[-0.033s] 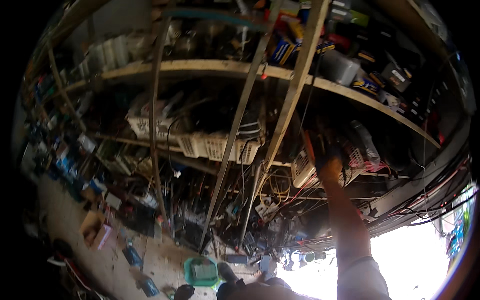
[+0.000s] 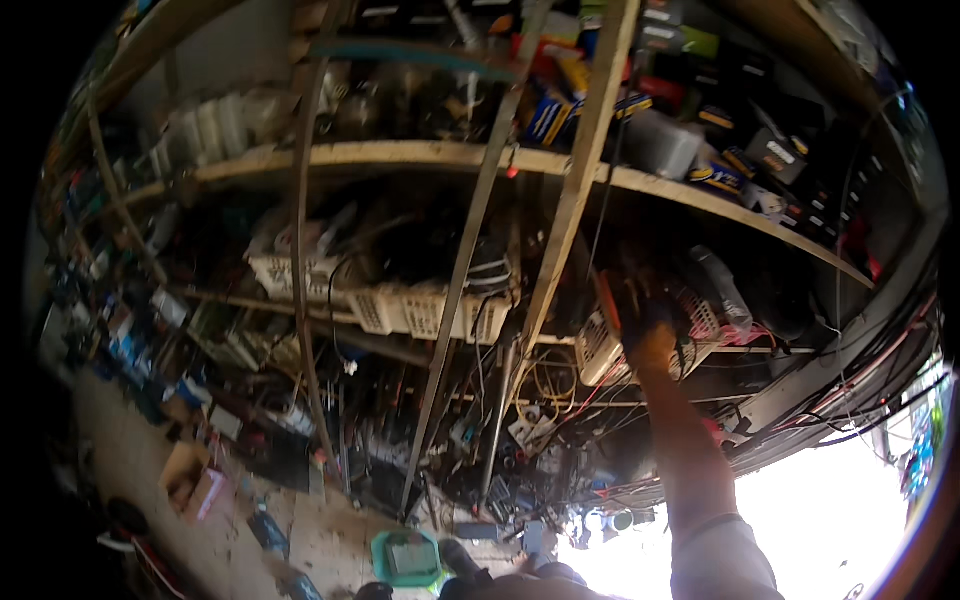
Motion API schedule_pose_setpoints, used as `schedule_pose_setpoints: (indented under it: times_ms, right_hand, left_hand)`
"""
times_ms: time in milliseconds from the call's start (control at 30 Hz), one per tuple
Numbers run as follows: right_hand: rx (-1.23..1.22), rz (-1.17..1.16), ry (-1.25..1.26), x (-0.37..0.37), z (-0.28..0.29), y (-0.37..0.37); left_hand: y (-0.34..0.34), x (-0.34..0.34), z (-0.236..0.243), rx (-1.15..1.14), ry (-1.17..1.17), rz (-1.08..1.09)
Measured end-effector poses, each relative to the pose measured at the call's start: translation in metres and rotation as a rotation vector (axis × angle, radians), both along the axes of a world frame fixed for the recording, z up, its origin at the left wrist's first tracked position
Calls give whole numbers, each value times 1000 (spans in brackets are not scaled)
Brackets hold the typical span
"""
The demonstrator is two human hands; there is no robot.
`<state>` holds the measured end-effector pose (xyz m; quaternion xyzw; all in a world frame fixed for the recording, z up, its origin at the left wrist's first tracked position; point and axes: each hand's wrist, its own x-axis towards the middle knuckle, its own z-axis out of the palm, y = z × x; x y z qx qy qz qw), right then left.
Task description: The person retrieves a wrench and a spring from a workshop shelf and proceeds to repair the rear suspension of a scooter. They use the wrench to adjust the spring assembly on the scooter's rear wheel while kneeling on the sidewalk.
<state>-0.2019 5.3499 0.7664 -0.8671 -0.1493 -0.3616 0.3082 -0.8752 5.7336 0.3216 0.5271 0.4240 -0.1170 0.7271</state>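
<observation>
My right arm stretches up from the lower right, with my right hand (image 2: 652,345) at a pale perforated plastic basket (image 2: 597,352) on the middle shelf. The fingers reach into the basket's dark inside, and shadow hides whether they hold anything. Just left of the hand, a flat orange-brown piece (image 2: 608,302) stands up at the basket's edge. To the right, a clear plastic bag or wrapper (image 2: 728,285) leans near some pink stringy material (image 2: 745,333). My left hand is out of sight.
Wooden uprights (image 2: 570,235) cross in front of the shelves. Two more pale baskets (image 2: 430,312) stand to the left. Boxes (image 2: 775,155) crowd the upper shelf (image 2: 400,153). Cables (image 2: 860,385) hang at right. On the floor are a green basin (image 2: 378,560) and a cardboard box (image 2: 185,475).
The whole view has shifted slightly, so the shelves sit a little further left. My right hand stays at the same basket.
</observation>
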Motion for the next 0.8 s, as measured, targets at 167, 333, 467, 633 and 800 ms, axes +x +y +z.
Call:
schedule_pose_setpoints:
  times_ms: [167, 333, 467, 633, 800]
  right_hand:
    - [-174, -201, 39, 10, -18, -39]
    - [-66, -230, 245, 2, 5, 0]
    - [-94, -90, -46, -14, 16, 1]
    - [-91, -161, 27, 6, -8, -16]
    - [-4, -146, 64, -8, 6, -4]
  left_hand:
    - [49, 60, -11, -346, -290, -74]
    - [75, 85, -16, -163, -78, -87]
    - [71, 101, 2, -76, -119, -153]
    - [69, 113, -33, -203, -164, -58]
    - [46, 100, -53, -404, -196, 111]
